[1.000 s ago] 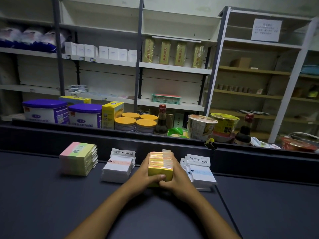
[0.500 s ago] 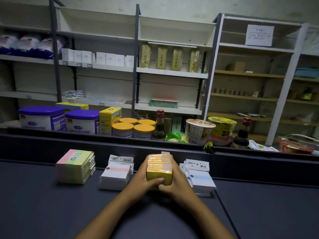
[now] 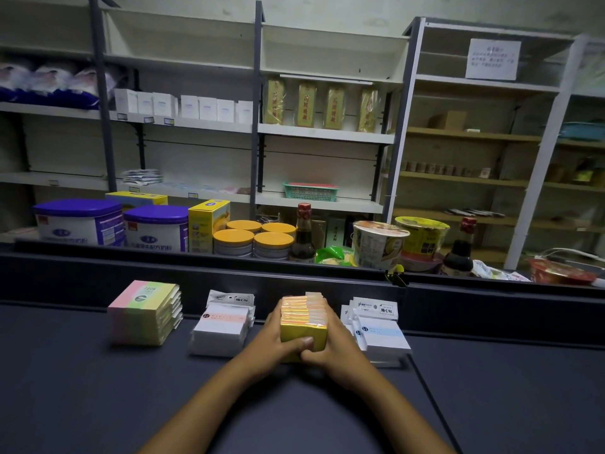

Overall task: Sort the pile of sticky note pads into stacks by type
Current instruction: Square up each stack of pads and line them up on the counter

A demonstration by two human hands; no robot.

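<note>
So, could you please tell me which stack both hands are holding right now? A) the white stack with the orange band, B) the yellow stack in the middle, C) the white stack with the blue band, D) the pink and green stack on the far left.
B: the left hand and right hand grip the yellow stack from either side.

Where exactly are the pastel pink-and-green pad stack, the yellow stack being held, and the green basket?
pastel pad stack [image 3: 144, 298]: head view, top face.
yellow stack [image 3: 302, 334]: head view, front top edge between the hands.
green basket [image 3: 309, 193]: head view, front wall.
</note>
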